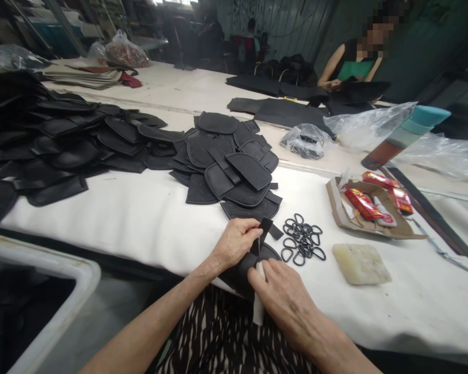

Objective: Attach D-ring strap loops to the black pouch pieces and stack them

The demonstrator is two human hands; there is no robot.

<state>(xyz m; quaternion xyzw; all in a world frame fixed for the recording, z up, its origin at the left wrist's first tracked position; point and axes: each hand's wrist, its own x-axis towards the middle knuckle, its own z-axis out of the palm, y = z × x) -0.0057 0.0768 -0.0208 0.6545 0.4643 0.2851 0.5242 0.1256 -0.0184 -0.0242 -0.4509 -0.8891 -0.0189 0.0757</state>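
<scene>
My left hand (236, 241) pinches a short black strap (265, 226) between thumb and fingers. The strap rises from a rounded black leather-like piece (239, 272) at the table's front edge. Wrapped around the white handle of a thin-tipped metal tool (259, 312), my right hand (288, 296) keeps its tip against the strap. The exact shape of that tip is too small to tell. Just right of the strap lie several black D-rings (303, 240). Beyond my hands is a heap of similar black flaps (239, 176) with straps.
A yellowish block (361, 264) and a cardboard tray (337, 210) of red boxes sit at right. Behind them leans a blue-lidded bottle (409, 132). More black pieces (62, 140) are piled left, above a white bin (83, 270). A co-worker (354, 67) handles black material across the table.
</scene>
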